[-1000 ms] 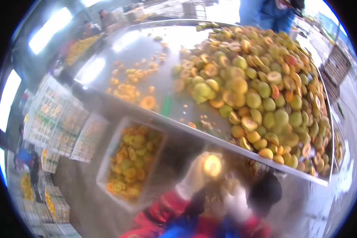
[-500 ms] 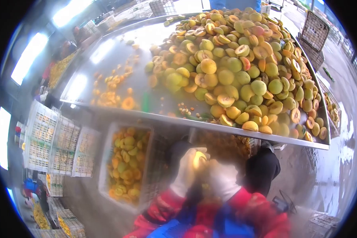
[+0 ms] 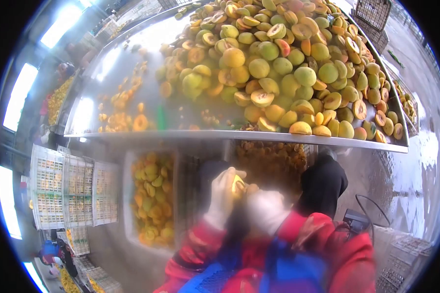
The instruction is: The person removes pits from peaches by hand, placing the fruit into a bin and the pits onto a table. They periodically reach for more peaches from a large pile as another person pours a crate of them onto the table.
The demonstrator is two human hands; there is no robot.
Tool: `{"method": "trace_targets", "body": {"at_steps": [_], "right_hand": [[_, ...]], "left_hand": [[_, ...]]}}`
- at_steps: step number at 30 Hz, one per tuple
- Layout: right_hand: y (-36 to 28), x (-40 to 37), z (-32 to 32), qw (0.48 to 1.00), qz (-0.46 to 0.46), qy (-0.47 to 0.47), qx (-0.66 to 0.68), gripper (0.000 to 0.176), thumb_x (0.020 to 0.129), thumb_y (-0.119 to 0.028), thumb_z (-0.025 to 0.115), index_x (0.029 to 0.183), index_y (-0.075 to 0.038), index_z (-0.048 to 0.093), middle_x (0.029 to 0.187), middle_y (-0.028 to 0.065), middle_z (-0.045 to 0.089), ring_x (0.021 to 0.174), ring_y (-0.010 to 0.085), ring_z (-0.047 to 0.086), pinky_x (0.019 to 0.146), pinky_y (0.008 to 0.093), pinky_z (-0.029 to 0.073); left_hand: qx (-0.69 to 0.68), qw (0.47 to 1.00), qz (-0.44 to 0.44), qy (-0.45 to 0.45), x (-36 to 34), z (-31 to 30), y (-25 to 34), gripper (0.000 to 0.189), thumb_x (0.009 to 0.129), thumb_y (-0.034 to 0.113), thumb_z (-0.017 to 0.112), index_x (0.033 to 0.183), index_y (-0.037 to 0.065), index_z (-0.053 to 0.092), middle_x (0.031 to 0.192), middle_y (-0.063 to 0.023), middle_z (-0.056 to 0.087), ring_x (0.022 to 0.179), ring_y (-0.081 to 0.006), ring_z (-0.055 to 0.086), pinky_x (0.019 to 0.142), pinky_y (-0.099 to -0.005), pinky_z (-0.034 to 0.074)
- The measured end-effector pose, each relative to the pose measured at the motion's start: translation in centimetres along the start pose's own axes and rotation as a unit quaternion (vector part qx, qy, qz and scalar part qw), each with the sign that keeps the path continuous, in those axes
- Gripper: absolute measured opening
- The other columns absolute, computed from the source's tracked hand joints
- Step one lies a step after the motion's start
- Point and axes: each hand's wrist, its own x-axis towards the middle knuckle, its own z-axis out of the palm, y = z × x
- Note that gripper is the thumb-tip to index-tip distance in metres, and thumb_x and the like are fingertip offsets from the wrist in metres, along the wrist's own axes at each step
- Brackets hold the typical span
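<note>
My left hand (image 3: 221,195), in a whitish glove, is closed around a yellow peach half (image 3: 238,187), its cut side toward my right hand. My right hand (image 3: 268,207), also in a pale glove, is curled close beside the fruit. It is blurred, and what its fingers grip is hidden. Beyond my hands, a metal table (image 3: 220,134) bears a large heap of whole-looking and halved peaches (image 3: 278,68). Smaller orange pieces (image 3: 122,117) lie on the table's left part.
Below the table edge stands a white crate (image 3: 130,195) of peach halves. Under the table, beyond my hands, is a container of brownish pieces (image 3: 274,156). White crates (image 3: 78,185) are stacked at the left. A dark box with a cable (image 3: 355,219) is at the right.
The view has tilted down and shifted right, so the table sits higher in the picture. Both hands stay together around the peach half, whose cut side now shows more clearly.
</note>
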Motion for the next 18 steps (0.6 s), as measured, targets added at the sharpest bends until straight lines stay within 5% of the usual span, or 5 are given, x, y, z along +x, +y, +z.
{"method": "trace_targets", "body": {"at_steps": [7,10,11,13,18], "right_hand": [[1.3,-0.6,1.3,0.987,0.025,-0.035,0.154,0.025,0.075,-0.017,0.058,0.091,0.003,0.057,0.07,0.0196,0.066,0.062,0.0352,0.066,0.056,0.0468,0.052],[1.1,-0.7,-0.1,0.879,0.084,-0.139,0.447,0.015,0.073,-0.011,0.052,0.073,0.002,0.059,0.062,0.0144,0.062,0.053,0.0259,0.063,0.048,0.0372,0.049],[1.1,-0.8,-0.4,0.878,0.084,-0.138,0.45,0.015,0.073,-0.011,0.052,0.073,0.002,0.059,0.062,0.0144,0.062,0.053,0.0259,0.063,0.048,0.0372,0.049],[1.1,-0.6,-0.9,0.769,0.109,-0.214,0.592,0.011,0.074,-0.01,0.054,0.073,0.001,0.057,0.058,0.0091,0.057,0.047,0.0183,0.056,0.043,0.0304,0.045],[1.1,-1.1,-4.6,0.714,0.11,-0.263,0.639,0.013,0.075,-0.014,0.059,0.069,-0.003,0.055,0.056,0.0053,0.053,0.043,0.0148,0.05,0.041,0.0303,0.041]], "left_hand": [[0.007,0.999,0.032,0.005,0.2,0.9,-2.1,0.022,0.095,0.019,0.051,0.095,-0.001,0.061,0.074,-0.0092,0.064,0.067,-0.0135,0.062,0.061,-0.0245,0.049],[-0.035,0.998,0.051,-0.03,-0.1,0.8,-2.1,0.02,0.094,0.018,0.052,0.098,-0.001,0.06,0.077,-0.0124,0.066,0.068,-0.0154,0.064,0.063,-0.0257,0.052],[-0.074,0.995,0.056,-0.041,-0.3,0.7,-2.1,0.02,0.094,0.017,0.052,0.098,-0.001,0.06,0.079,-0.0134,0.067,0.07,-0.0157,0.064,0.065,-0.0263,0.052],[-0.09,0.992,0.071,-0.043,-0.4,0.5,-1.9,0.02,0.094,0.017,0.053,0.1,-0.001,0.061,0.084,-0.0152,0.068,0.074,-0.0172,0.065,0.07,-0.0283,0.054],[-0.1,0.99,0.059,-0.08,-0.4,0.5,-1.1,0.022,0.093,0.017,0.055,0.101,-0.002,0.062,0.088,-0.0164,0.068,0.079,-0.0193,0.066,0.074,-0.0303,0.054]]}}
